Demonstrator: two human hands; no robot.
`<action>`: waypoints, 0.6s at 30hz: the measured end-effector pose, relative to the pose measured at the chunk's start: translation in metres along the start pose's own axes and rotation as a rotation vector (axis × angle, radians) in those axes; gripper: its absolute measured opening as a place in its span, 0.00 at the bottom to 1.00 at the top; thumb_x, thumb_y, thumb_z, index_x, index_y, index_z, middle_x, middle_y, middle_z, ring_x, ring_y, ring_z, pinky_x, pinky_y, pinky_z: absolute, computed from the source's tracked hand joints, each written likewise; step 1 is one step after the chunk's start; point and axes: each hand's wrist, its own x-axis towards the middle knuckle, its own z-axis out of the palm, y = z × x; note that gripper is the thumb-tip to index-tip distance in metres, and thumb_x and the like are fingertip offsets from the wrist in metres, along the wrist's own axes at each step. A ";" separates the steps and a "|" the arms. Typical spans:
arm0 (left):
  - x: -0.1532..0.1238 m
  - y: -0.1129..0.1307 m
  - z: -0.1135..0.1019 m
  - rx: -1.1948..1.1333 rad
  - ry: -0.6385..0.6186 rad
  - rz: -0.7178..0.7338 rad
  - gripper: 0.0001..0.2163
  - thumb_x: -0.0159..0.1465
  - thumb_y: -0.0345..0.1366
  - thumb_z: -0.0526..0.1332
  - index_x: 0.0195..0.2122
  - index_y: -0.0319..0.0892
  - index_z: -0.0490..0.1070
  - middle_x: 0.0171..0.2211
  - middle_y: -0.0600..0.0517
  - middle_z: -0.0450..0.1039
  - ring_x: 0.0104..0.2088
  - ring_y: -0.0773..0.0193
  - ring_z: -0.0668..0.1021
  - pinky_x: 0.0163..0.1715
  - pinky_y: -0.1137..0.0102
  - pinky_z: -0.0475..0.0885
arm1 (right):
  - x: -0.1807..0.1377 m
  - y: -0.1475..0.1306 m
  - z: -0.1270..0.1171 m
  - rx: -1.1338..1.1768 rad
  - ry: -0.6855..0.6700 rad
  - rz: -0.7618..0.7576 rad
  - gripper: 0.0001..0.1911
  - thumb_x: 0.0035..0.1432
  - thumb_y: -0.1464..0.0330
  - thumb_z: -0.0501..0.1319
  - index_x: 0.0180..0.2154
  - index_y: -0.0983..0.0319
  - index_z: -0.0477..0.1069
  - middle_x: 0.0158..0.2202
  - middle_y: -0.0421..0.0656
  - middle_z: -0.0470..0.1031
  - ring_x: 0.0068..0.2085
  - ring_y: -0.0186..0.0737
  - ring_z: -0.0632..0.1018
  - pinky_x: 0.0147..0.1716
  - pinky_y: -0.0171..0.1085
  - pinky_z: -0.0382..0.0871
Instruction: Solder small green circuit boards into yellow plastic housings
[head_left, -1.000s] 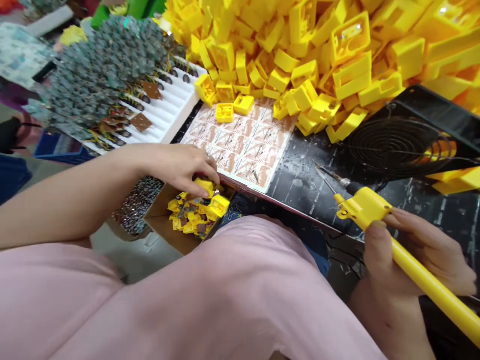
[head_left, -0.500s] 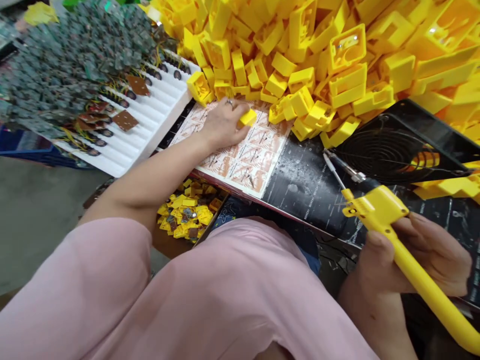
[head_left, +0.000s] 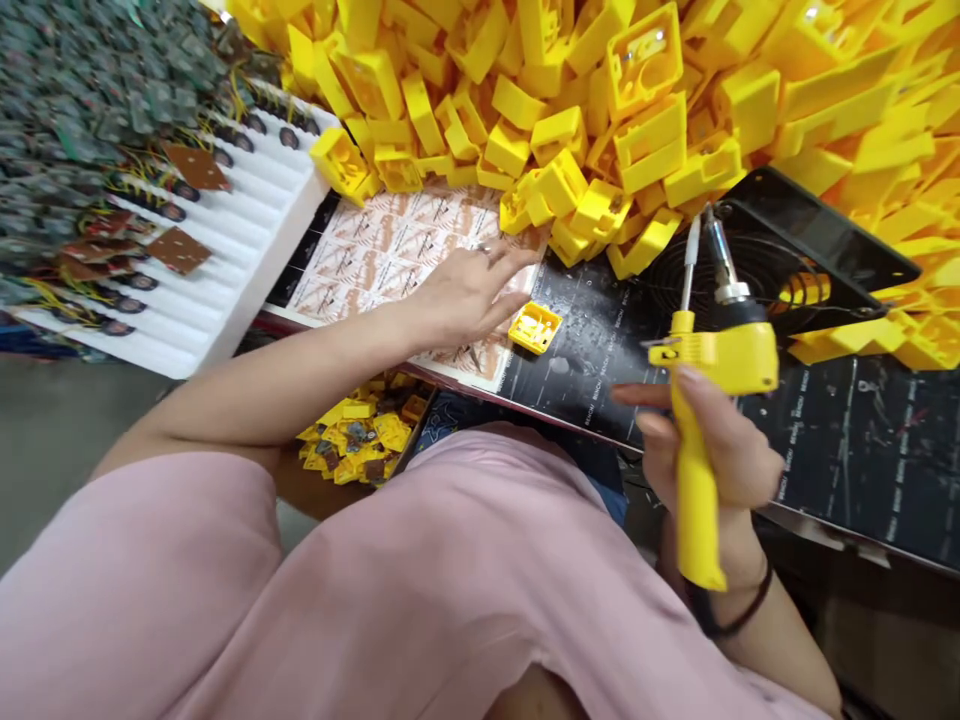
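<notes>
My right hand [head_left: 720, 450] is wrapped round the handle of a yellow soldering gun [head_left: 724, 355], with its metal tip and a thin white feed tube pointing away from me. My left hand [head_left: 469, 295] lies over a patterned sheet [head_left: 360, 235], fingers stretched and apart, holding nothing. Just beside its thumb sits a small yellow plastic case [head_left: 535, 328], open side up with pale parts inside. I cannot tell whether the thumb touches it.
A heap of yellow cases [head_left: 585, 130] covers the back of the bench. At left, a white foam tray [head_left: 247, 220] carries wired round parts and many circuit boards. A black fan [head_left: 825, 230] stands at right. Below the edge is a box of yellow pieces [head_left: 356, 435].
My left hand has let go of the yellow case, which now rests open side up nearer the bench edge. My right hand has swung the soldering gun left and more upright.
</notes>
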 end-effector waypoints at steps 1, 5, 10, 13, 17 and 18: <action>-0.009 -0.011 0.004 -0.071 0.062 0.020 0.31 0.77 0.52 0.44 0.74 0.40 0.63 0.70 0.37 0.72 0.67 0.45 0.76 0.68 0.48 0.70 | 0.009 0.000 0.003 -0.012 0.001 -0.059 0.15 0.72 0.67 0.67 0.58 0.52 0.77 0.34 0.36 0.85 0.29 0.34 0.82 0.33 0.31 0.75; -0.047 -0.044 0.003 -0.138 0.148 -0.032 0.33 0.75 0.57 0.47 0.73 0.41 0.63 0.73 0.38 0.69 0.73 0.48 0.70 0.74 0.49 0.64 | 0.040 0.006 0.020 -0.027 -0.131 -0.225 0.13 0.70 0.68 0.69 0.54 0.53 0.76 0.37 0.38 0.83 0.34 0.38 0.83 0.36 0.35 0.75; -0.062 -0.041 -0.009 -0.018 -0.047 0.052 0.35 0.72 0.50 0.60 0.76 0.40 0.61 0.76 0.36 0.64 0.75 0.44 0.68 0.75 0.50 0.64 | 0.067 0.011 0.059 -0.009 -0.322 -0.369 0.14 0.74 0.63 0.63 0.57 0.58 0.74 0.39 0.44 0.79 0.42 0.46 0.81 0.44 0.41 0.76; -0.053 -0.029 -0.013 0.109 -0.069 -0.010 0.29 0.73 0.46 0.60 0.71 0.37 0.69 0.65 0.36 0.77 0.64 0.42 0.79 0.65 0.51 0.72 | 0.067 0.006 0.066 -0.123 -0.279 -0.364 0.12 0.75 0.67 0.60 0.56 0.58 0.74 0.36 0.41 0.77 0.34 0.39 0.77 0.36 0.35 0.69; -0.038 -0.003 -0.012 0.372 -0.076 -0.174 0.31 0.74 0.55 0.63 0.71 0.41 0.72 0.53 0.37 0.84 0.57 0.39 0.83 0.54 0.51 0.75 | 0.048 -0.005 0.043 -0.311 -0.142 -0.306 0.11 0.76 0.61 0.63 0.51 0.60 0.77 0.30 0.39 0.72 0.27 0.37 0.68 0.29 0.35 0.58; -0.035 0.006 -0.010 0.392 -0.098 -0.196 0.31 0.74 0.57 0.62 0.71 0.42 0.72 0.52 0.37 0.84 0.56 0.39 0.83 0.52 0.53 0.75 | 0.043 -0.007 0.035 -0.338 -0.140 -0.293 0.14 0.75 0.58 0.64 0.50 0.61 0.77 0.29 0.39 0.71 0.26 0.36 0.67 0.28 0.37 0.56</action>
